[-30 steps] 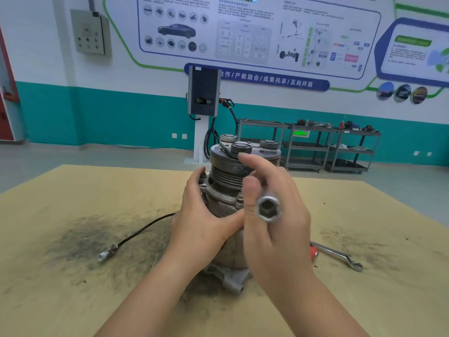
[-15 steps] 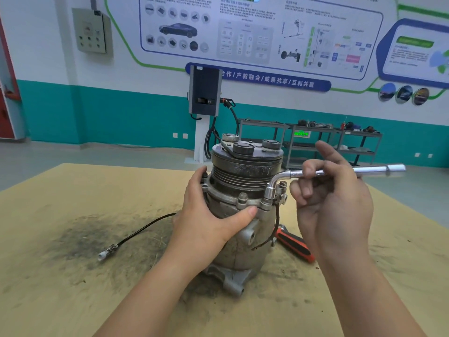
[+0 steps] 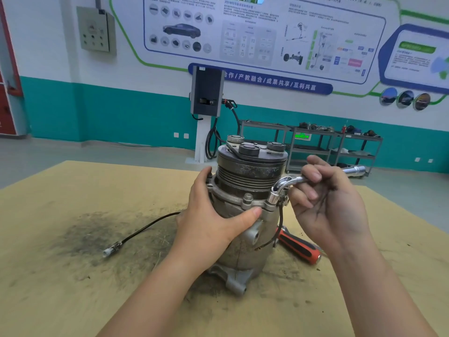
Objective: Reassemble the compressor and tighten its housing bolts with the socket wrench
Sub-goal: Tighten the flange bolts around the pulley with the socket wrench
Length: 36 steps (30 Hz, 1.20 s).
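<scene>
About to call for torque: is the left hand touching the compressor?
Touching. The head view shows the left hand wrapped on the compressor, thumb pressed under its flange, fingertips on the far rim.

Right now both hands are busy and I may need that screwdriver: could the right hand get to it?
Probably yes. The red-handled screwdriver lies uncovered on the table just below the right hand, which would first have to release the socket wrench.

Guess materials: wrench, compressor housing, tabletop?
Socket wrench: looks like chrome-plated steel, with a mirror-bright shine and sharp highlights along the bend.
Compressor housing: probably cast aluminium, dull grey, rough and grimy.
Tabletop: seems like fibreboard or thick card, matte tan, with dark greasy smudges soaked in.
</scene>
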{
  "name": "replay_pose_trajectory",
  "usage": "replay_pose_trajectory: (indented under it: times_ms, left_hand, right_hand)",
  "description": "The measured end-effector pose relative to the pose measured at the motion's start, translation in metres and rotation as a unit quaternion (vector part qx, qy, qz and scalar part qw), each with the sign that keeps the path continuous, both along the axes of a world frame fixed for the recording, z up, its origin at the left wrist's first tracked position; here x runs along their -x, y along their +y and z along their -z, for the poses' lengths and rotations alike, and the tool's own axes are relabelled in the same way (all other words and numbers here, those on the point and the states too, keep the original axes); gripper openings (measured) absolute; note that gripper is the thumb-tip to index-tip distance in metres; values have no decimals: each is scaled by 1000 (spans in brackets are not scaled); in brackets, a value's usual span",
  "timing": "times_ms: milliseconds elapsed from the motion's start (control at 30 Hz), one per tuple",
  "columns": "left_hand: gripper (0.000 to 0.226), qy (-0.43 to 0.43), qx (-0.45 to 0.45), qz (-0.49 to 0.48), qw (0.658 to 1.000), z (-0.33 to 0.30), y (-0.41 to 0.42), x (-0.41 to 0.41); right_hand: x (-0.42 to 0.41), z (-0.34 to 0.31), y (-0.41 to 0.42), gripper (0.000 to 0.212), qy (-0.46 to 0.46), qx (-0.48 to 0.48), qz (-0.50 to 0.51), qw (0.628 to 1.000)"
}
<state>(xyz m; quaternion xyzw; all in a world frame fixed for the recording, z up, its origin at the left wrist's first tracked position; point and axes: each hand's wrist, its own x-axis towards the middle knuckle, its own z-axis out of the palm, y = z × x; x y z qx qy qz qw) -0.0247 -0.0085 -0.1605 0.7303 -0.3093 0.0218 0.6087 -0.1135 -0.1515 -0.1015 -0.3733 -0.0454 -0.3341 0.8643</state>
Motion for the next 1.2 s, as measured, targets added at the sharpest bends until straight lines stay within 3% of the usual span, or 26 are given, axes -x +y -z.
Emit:
replay_pose_trajectory:
  times_ms: [133, 200, 333, 433, 500, 567, 700, 767, 1000, 1200]
  left_hand:
    - [110, 2, -4, -11, 1000, 1, -1, 0]
    - [109, 3, -2, -14, 1000, 1, -2, -1]
    - [107, 0, 12, -19, 1000, 2, -3, -2]
    - [107, 6, 27, -15, 1000, 2, -4, -2]
    - [106, 6, 28, -16, 999, 2, -4, -1]
    - [104, 1, 23, -19, 1000, 3, -4, -1]
    - [101, 1, 14, -10, 1000, 3, -2, -1]
    - [101, 4, 10, -9, 1000, 3, -2, -1]
    - [105, 2, 14, -2, 1000, 3, -2, -1]
    - [105, -3, 19, -2, 1000, 3, -2, -1]
  right_hand:
    - [-2, 4, 12, 30, -38, 61, 104, 992]
    - [-1, 7, 24, 33, -85, 137, 192, 968]
    - [-3, 27, 54, 18, -152, 349, 369, 848]
    - [-4, 38, 61, 18, -110, 493, 399, 765]
    - [-2, 31, 56, 17, -113, 532, 380, 749]
    - [2, 21, 50, 12, -152, 501, 352, 776]
    - [10, 8, 36, 14, -159, 284, 294, 899]
    - [11, 7, 28, 15, -144, 206, 246, 936]
    - [4, 7, 17, 14, -98, 129, 146, 976]
    - [0, 3, -2, 14, -18, 16, -6, 1000]
